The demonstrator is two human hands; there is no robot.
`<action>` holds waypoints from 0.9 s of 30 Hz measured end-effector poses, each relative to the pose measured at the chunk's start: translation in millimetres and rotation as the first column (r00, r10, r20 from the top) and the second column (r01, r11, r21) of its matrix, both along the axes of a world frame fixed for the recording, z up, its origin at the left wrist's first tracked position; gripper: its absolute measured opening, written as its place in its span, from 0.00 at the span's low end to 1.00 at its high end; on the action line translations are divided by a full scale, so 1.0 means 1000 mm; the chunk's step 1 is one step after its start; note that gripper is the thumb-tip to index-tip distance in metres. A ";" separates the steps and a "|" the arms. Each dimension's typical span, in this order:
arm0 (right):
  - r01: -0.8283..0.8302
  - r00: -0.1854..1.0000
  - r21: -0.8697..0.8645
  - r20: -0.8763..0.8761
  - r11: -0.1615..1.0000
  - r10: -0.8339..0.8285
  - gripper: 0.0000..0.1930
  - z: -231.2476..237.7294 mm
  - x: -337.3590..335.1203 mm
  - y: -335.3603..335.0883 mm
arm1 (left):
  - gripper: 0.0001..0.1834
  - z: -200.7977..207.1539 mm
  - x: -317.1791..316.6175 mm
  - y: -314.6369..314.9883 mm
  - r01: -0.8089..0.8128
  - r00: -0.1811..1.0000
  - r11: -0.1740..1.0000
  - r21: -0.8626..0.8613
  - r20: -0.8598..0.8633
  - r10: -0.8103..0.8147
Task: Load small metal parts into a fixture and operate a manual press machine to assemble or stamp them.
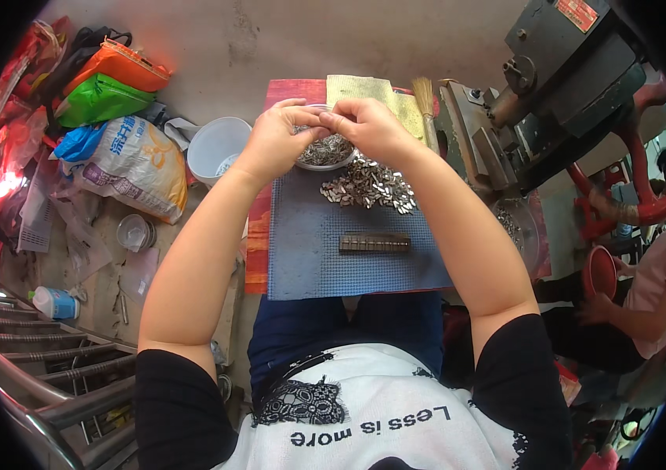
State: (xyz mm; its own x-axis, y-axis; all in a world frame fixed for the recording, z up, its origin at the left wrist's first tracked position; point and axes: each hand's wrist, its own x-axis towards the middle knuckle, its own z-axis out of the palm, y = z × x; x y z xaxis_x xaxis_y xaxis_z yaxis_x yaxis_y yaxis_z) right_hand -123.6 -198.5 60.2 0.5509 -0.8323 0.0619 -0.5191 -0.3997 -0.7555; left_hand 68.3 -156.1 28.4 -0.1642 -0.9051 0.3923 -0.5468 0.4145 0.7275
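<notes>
Over a round tub (327, 166) of small, shiny metal pieces, my left hand (278, 139) and my right hand (370, 129) meet at the fingertips. The fingers of both are pinched together, and whatever lies between them is hidden or too small to name. A loose heap of short silvery metal pieces (371, 186) lies beside the tub, below my right wrist. Closer to me, a dark slotted metal bar (374, 244) rests lengthwise across the blue textured mat (309, 270).
A machine with a dark metal body (560, 94) stands at the right, a hand brush (425, 98) beside it. Yellow cloth (360, 88) covers the table's far edge. At left are a white bucket (219, 145), a filled sack (133, 168) and a metal rack (59, 360). Another person (654, 290) sits far right.
</notes>
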 end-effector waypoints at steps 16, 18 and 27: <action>0.132 0.935 0.227 0.293 0.965 -0.197 0.17 0.004 0.006 0.011 | 0.12 -0.001 -0.012 0.007 -0.232 0.963 0.947 -0.222 0.084 0.256; 0.178 0.940 0.216 0.251 0.960 -0.231 0.17 0.003 0.007 0.009 | 0.13 0.005 -0.015 0.013 -0.238 0.949 0.946 -0.219 0.155 0.274; 0.181 0.961 0.182 0.175 0.966 -0.213 0.15 0.006 0.010 0.010 | 0.12 0.008 -0.013 0.017 -0.297 0.921 0.915 -0.274 0.171 0.350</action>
